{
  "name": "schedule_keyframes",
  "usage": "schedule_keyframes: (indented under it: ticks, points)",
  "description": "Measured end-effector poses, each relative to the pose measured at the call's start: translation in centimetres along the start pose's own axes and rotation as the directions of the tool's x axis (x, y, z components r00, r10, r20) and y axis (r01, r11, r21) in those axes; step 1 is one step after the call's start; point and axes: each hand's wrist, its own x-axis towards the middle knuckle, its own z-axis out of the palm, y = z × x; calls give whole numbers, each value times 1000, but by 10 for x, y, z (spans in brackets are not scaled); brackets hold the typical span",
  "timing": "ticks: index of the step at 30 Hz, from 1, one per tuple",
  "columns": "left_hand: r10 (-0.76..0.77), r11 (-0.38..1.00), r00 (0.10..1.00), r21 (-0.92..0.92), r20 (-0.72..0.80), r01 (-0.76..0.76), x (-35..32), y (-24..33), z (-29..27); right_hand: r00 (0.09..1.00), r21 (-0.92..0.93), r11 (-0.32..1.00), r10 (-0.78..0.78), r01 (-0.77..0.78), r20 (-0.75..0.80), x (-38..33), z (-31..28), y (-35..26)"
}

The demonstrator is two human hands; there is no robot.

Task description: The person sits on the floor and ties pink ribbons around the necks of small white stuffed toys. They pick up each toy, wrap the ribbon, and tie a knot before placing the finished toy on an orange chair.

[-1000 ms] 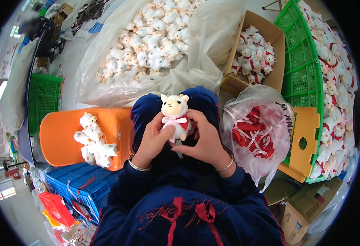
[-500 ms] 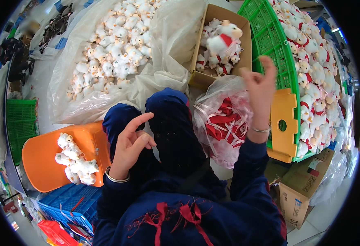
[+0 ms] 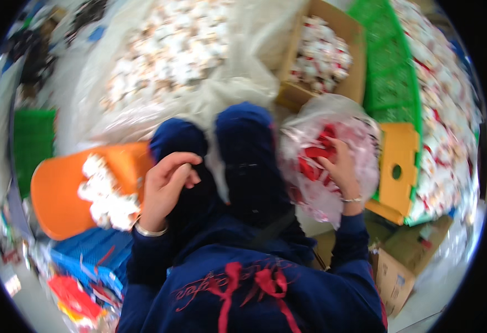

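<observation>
My right hand (image 3: 343, 169) reaches into a clear plastic bag (image 3: 365, 133) beside my right knee. Its thumb and fingers are apart over the red cloth pieces (image 3: 313, 161) with pale ribbons inside; blur hides whether they touch one. Over my left thigh, my left hand (image 3: 165, 186) is half curled with nothing visible in it. Nearest to it, several small white plush animals (image 3: 107, 194) lie on an orange plastic stool or chair seat (image 3: 57, 191). Beyond the bag stands an open cardboard box (image 3: 293, 94) of white plush toys with red on them (image 3: 321, 58).
A large heap of white plush toys (image 3: 165, 53) lies on plastic sheeting (image 3: 249, 83) ahead. At right, a green crate (image 3: 390, 72) with a yellow panel (image 3: 396, 172) holds many more. A blue crate (image 3: 93, 255) stands at lower left, a cardboard carton (image 3: 390, 280) at lower right.
My right hand has dropped from beside the cardboard box into the bag. The red-scarfed plush toy seen above the box is no longer there. My left hand has barely moved; the view has shifted.
</observation>
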Motion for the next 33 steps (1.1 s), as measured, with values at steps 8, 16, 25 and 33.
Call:
schedule_keyframes:
  ticks: [8, 16, 25, 33]
  points:
    - [268, 945, 682, 322, -680, -50, -70, 16, -155, 959, -41, 970, 244, -240, 142, -20, 49, 54]
    - [174, 534, 672, 642, -720, 550, -127, -55, -226, 950, 39, 965, 248, -260, 190, -8, 43, 60]
    - [-13, 533, 686, 575, -728, 621, -120, -125, -193, 871, 153, 884, 383, -443, 309, -13, 19, 68]
    - [-15, 524, 544, 456, -839, 719, -102, -134, -183, 906, 54, 935, 323, -350, 274, -14, 19, 45]
